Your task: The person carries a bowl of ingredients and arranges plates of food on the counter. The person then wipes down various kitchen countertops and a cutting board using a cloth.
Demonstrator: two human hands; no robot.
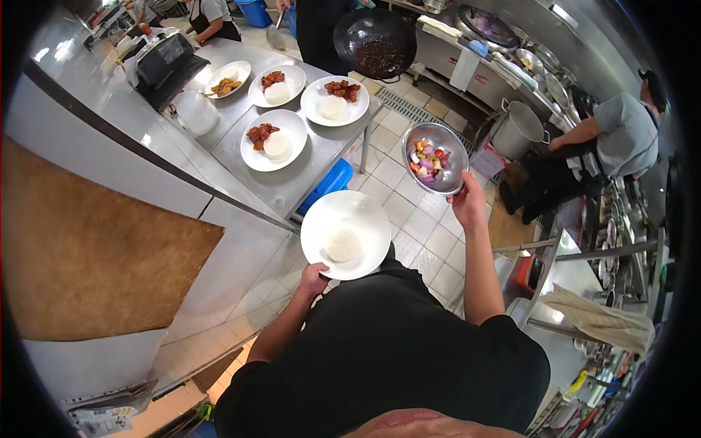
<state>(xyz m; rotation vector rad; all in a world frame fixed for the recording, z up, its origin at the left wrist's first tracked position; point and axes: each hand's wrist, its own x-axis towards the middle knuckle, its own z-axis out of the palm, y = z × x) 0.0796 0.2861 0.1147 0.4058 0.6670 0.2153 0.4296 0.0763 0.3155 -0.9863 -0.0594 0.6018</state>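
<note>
Holding 2 vessels at once calls for a level wrist on each side. The round white plate [367,212] should be kept flat, because the pale mound of white rice [343,246] sits slightly toward the person and could slide if that edge dipped. The round silver metal bowl [456,151] seems to need the same care: its chopped pieces in purple, red and orange [428,160] lie loose, and a sharp tip might send them over the rim (how far the bowl tilts now is hard to judge through this curved lens). A firm, unhurried grip on both rims would probably serve best.

The left hand [315,279] is closed on the near edge of the plate, with the fingers underneath mostly hidden. The right hand [469,196] is closed on the near rim of the bowl, held out well apart from the plate and over the tiled floor [420,225].

The plate is in front of the black shirt [409,350], beyond the corner of the stainless steel tabletop [312,153]. On that surface stand 3 white plates with rice and reddish-brown pieces [292,125], and 1 white dish with yellowish food [239,70].
</note>
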